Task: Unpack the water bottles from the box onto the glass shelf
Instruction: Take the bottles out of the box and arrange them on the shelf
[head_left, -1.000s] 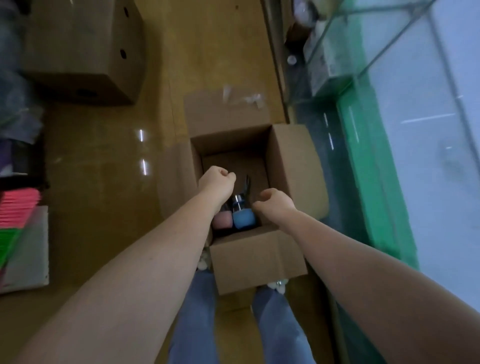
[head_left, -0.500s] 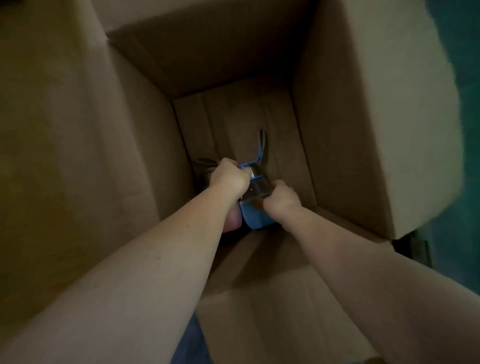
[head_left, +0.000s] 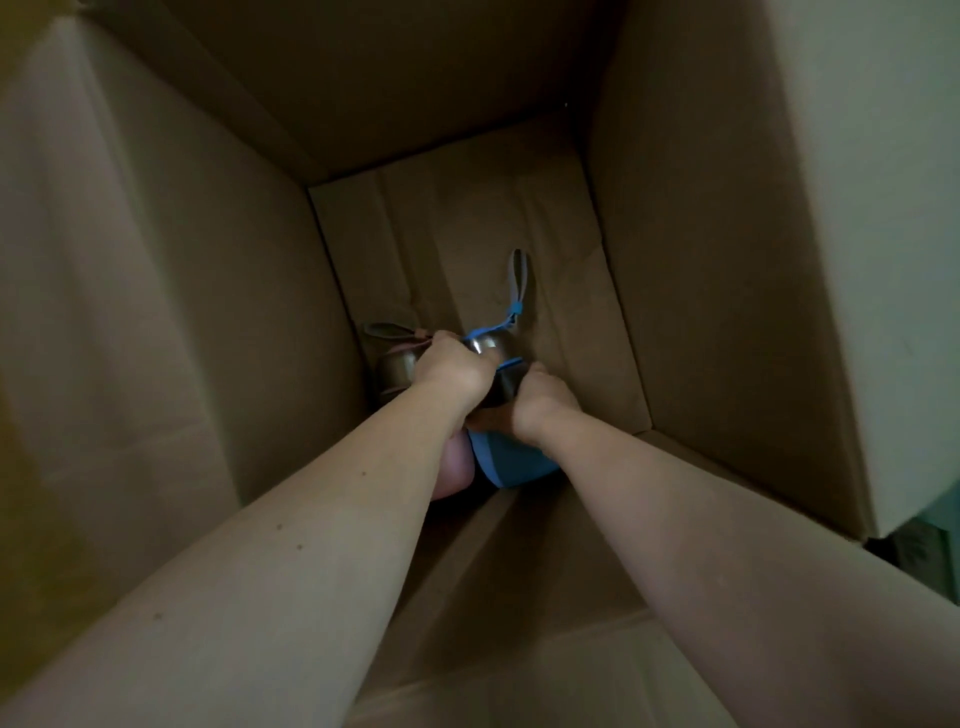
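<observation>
Deep in the brown cardboard box (head_left: 701, 260), my left hand (head_left: 457, 371) and right hand (head_left: 540, 402) are both curling fingers around the blue-sleeved metal-capped water bottle (head_left: 511, 462).

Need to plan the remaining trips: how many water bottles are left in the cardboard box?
2: a blue-sleeved bottle gripped by both hands, and a pink-sleeved bottle beside it, mostly hidden under the left arm. No others show.

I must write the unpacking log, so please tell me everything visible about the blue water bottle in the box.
The blue water bottle lies on its side at the bottom of the cardboard box, beside a pink bottle. It has a blue sleeve, a shiny metal-looking top and a blue cord ending in a grey loop strap. The left hand grips its top; the right hand holds its middle.
</observation>
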